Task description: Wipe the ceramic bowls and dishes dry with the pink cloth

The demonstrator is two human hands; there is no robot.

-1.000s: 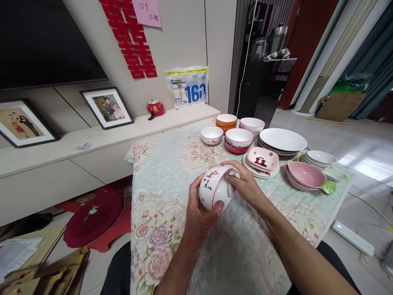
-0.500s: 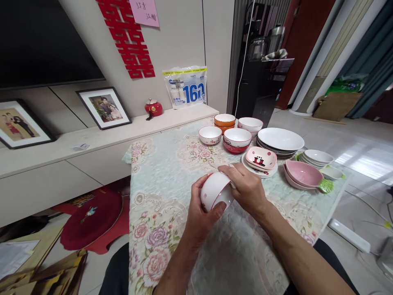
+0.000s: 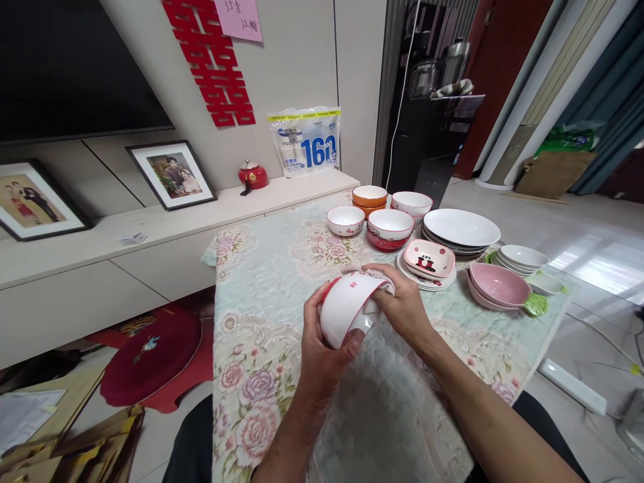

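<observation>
A white bowl with a red rim and small red marks is tilted on its side above the table. My left hand grips it from the left, thumb over the rim and fingers round the outside. At the bowl's right edge, my right hand pinches a pale cloth against the rim, its fingers partly inside the bowl. Beyond my hands stand a small white bowl and a stacked white-and-red bowl. To their right lie cat-patterned dishes on plates.
Orange bowls, another white bowl, a stack of large plates, pink dishes and small white dishes fill the table's far right. A floral tablecloth covers the table. A low cabinet runs along the wall.
The bowl has turned in my left hand, showing more of its outside. My right hand has shifted slightly with the cloth, its fingers now curled over the rim into the bowl.
</observation>
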